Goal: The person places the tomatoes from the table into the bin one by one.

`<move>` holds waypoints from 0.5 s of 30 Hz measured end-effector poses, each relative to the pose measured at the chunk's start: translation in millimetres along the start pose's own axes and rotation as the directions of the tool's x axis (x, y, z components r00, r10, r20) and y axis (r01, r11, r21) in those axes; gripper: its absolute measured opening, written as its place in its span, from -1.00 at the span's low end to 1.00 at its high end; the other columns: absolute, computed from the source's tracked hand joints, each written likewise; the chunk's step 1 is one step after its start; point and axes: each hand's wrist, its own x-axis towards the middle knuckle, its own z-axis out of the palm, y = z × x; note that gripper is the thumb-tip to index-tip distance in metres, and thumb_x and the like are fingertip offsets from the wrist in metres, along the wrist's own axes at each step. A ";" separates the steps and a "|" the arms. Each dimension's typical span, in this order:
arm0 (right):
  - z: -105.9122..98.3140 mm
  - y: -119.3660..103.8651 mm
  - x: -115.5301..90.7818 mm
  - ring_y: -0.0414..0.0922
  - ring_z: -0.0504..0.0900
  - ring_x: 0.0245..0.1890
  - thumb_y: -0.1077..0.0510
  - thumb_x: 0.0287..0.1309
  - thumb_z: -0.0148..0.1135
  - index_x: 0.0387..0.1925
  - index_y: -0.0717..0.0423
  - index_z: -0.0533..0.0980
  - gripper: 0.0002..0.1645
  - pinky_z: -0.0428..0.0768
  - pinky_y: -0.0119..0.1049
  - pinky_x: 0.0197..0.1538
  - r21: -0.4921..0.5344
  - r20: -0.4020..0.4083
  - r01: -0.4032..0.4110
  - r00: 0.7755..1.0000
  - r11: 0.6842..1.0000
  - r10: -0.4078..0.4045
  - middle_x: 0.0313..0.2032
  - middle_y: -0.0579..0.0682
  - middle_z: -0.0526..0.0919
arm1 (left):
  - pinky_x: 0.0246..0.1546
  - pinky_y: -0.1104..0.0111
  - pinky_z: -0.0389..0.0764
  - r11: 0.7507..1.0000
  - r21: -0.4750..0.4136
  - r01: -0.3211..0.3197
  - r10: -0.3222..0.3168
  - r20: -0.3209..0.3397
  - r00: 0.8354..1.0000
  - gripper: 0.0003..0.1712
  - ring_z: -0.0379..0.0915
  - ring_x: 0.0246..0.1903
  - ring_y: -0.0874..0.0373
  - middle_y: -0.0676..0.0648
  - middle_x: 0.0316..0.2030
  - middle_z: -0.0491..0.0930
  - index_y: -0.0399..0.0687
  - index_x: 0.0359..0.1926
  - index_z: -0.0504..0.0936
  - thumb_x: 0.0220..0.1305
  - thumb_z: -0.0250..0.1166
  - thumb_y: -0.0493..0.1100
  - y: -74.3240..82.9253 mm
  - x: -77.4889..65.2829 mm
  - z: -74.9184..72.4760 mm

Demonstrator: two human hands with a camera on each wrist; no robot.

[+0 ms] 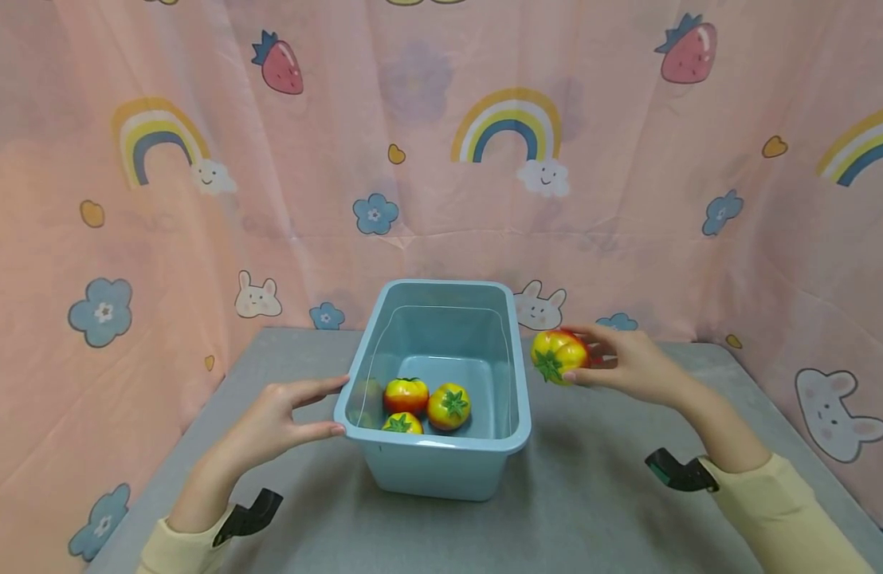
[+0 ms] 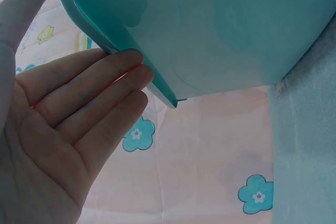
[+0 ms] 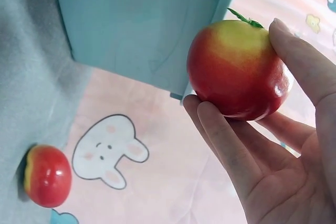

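Observation:
A light blue plastic bin (image 1: pixel 441 470) stands on the table with three red-yellow toy tomatoes inside, one of them a yellow-green tomato (image 1: pixel 449 406) with a green star-shaped stem. At the bin's left rim my left hand (image 1: pixel 287 418) touches the edge; in the left wrist view its fingers (image 2: pixel 105 90) lie fairly straight against the rim's underside. My right hand (image 1: pixel 631 367) holds another toy tomato (image 3: pixel 239 72) between thumb and fingertips, above the table just right of the bin. One more red tomato (image 3: pixel 50 176) rests on the table in the right wrist view, mostly hidden in the head view.
The grey table (image 1: pixel 592 510) extends around the bin on both sides. A pink curtain (image 1: pixel 441 199) printed with rainbows, flowers and rabbits hangs behind and along the sides. Each wrist carries a black camera mount (image 1: pixel 249 516).

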 end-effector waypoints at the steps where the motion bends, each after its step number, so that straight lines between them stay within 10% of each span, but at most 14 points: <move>1: -0.9 -1.1 0.2 0.09 0.64 -0.03 -0.21 -0.01 0.37 0.25 0.09 0.36 -0.15 0.69 -0.24 -0.13 -0.003 0.002 0.002 1.000 1.000 -0.002 0.05 0.12 0.58 | 0.01 0.14 0.60 1.000 -0.001 0.000 0.000 0.001 1.000 -0.24 0.52 0.11 0.00 -0.01 0.13 0.56 -0.02 0.22 0.51 0.00 0.41 0.18 0.0 0.0 0.1; 15: -12.0 -19.4 8.7 0.07 0.65 -0.06 -0.17 0.00 0.39 0.25 0.10 0.35 -0.17 0.70 -0.22 -0.15 -0.009 0.019 0.041 0.999 0.999 -0.040 0.03 0.12 0.60 | 0.02 0.14 0.59 1.000 -0.005 0.015 -0.015 0.006 1.000 -0.23 0.51 0.11 0.00 0.00 0.13 0.56 0.00 0.22 0.51 -0.01 0.41 0.20 0.9 -0.1 -0.5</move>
